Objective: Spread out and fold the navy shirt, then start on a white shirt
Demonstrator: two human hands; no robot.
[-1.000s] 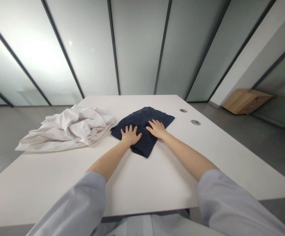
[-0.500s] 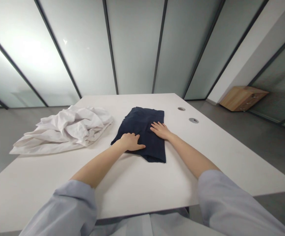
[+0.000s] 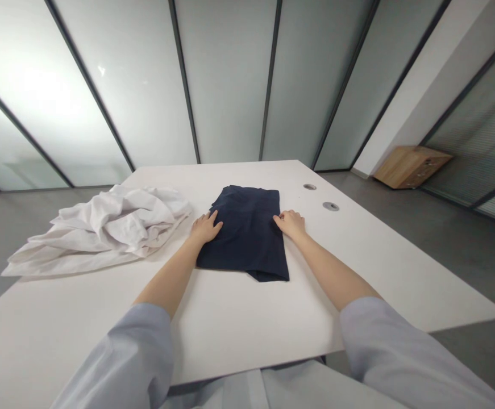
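Note:
A folded navy garment (image 3: pixel 247 233) lies on the white table in front of me, its lower right corner showing an under layer. On its left edge rests my left hand (image 3: pixel 206 227), open, with the thumb apart from the fingers and lying on the cloth. My right hand (image 3: pixel 291 224) is at the opposite edge, fingers bent and thumb against the cloth, closed on that edge. Exactly what kind of garment it is does not show.
A crumpled white cloth (image 3: pixel 115 227) is heaped on the left part of the table (image 3: pixel 247 324), hanging past its edge. Two round grommets (image 3: pixel 331 207) are set in the tabletop at right. Frosted glass panels and a wooden cabinet (image 3: pixel 409 166) stand beyond.
My left hand has moved left from the garment's middle to its left edge. My right hand has slid off the top to the right edge, its fingers now bent. The garment's left side lies straighter.

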